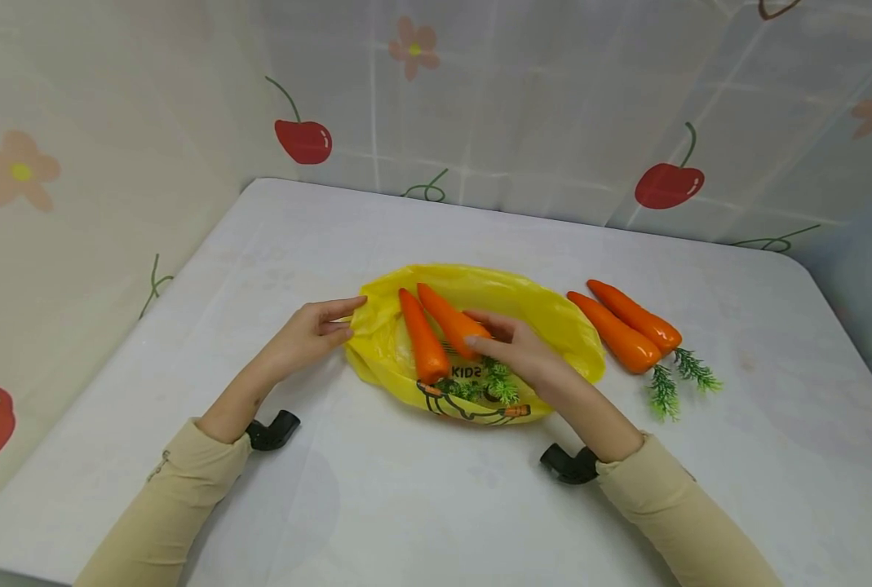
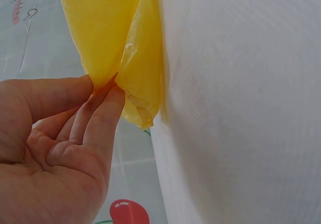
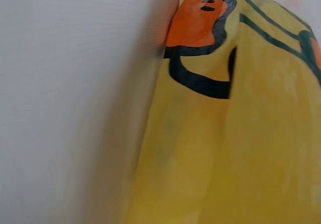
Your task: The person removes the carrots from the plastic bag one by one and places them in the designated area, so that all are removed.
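Observation:
A yellow plastic bag (image 1: 560, 326) lies with its mouth spread wide. At its left rim my left hand (image 1: 311, 334) pinches the plastic; in the left wrist view the thumb and fingers of the left hand (image 2: 65, 133) meet on the folded edge of the bag (image 2: 108, 28). Two orange carrots rest inside. My right hand (image 1: 524, 350) reaches over the near rim and grips the thick end of the right-hand carrot (image 1: 443, 318), thumb and fingers on either side. The other carrot (image 1: 422, 338) lies just left of it. In the right wrist view the printed bag (image 3: 185, 148) hides the hand.
Two more carrots, a nearer one (image 1: 615, 334) and a farther one (image 1: 637, 315), lie side by side right of the bag, green tops towards me. The white table (image 1: 406, 505) ends at a curtain (image 1: 516, 106) printed with cherries and flowers.

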The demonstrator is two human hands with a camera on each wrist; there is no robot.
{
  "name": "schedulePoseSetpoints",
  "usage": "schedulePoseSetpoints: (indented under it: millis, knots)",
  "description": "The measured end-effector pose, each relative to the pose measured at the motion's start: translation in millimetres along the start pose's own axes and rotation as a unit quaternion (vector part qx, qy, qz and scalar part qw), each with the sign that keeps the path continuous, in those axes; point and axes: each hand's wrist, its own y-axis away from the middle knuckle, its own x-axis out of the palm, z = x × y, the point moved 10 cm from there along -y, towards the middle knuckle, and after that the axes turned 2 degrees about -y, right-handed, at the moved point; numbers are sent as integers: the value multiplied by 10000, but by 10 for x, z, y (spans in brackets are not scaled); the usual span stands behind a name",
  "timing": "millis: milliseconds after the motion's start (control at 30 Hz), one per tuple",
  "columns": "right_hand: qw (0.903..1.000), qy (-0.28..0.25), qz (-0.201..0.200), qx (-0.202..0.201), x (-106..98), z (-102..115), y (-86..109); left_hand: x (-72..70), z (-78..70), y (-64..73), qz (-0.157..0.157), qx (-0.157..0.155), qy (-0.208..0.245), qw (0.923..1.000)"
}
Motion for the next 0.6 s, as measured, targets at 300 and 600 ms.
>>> schedulePoseSetpoints:
  millis: [300, 600]
  knots:
    - [9995, -251, 121, -135, -36, 64, 79, 2, 6, -5, 4, 21, -7, 10000]
    - [9988, -231, 141, -420, -112, 156, 175, 3, 0, -3, 4, 30, -33, 10000]
